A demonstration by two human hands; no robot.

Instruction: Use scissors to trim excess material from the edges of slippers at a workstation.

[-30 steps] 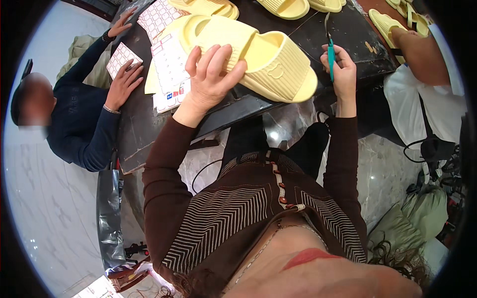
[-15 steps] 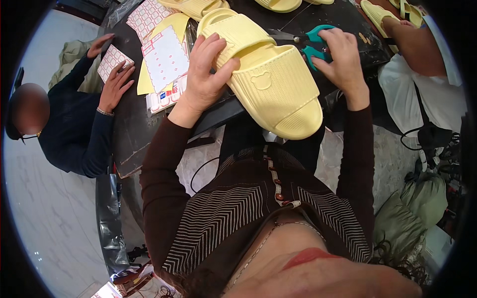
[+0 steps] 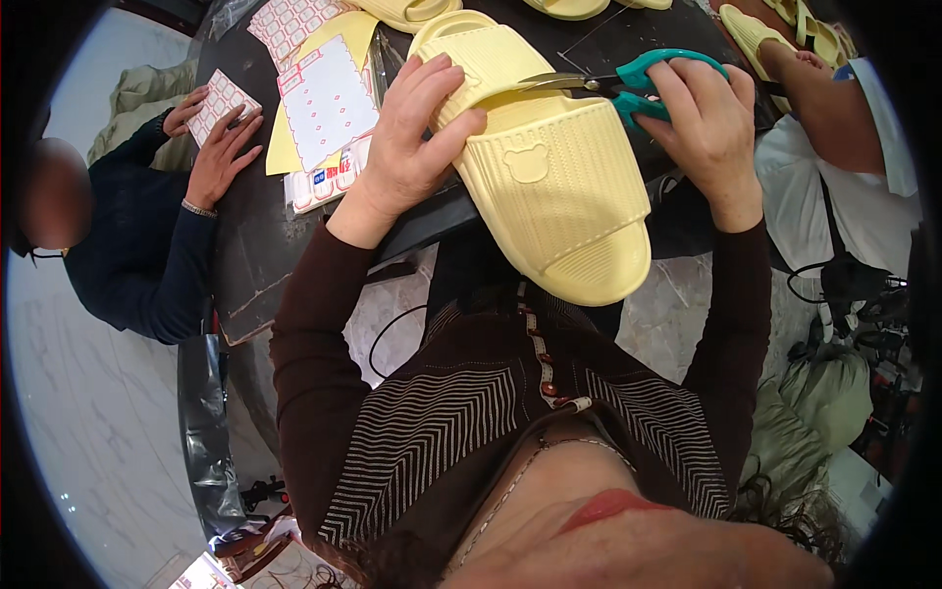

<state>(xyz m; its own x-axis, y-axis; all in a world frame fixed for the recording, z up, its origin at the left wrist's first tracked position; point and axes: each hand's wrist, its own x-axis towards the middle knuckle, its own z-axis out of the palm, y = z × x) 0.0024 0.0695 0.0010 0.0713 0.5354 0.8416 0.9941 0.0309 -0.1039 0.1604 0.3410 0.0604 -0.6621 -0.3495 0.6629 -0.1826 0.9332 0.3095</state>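
A pale yellow slide slipper (image 3: 564, 191) with a raised bear-head shape on its strap is tilted at the table's front edge, toe toward me. A second yellow slipper (image 3: 483, 59) lies against it, pointing the other way. My left hand (image 3: 412, 137) grips the pair from the left side, thumb on the near slipper's strap. My right hand (image 3: 714, 128) is closed on teal-handled scissors (image 3: 643, 77). Their blades lie slightly apart over the gap between the two straps, with the tips by the far slipper's strap. Whether they touch anything there I cannot tell.
Label sheets (image 3: 329, 103) and yellow paper are stacked at the left of the black table (image 3: 260, 255). More yellow slippers (image 3: 569, 8) lie at the far edge. On the left a co-worker's hand (image 3: 224, 162) holds a label sheet; another person's arm (image 3: 824, 118) reaches in at the right.
My right hand and the scissors have lifted and turned, bringing the blades over the gap between the slippers. The slippers have shifted slightly toward me. The co-worker's sheet is raised.
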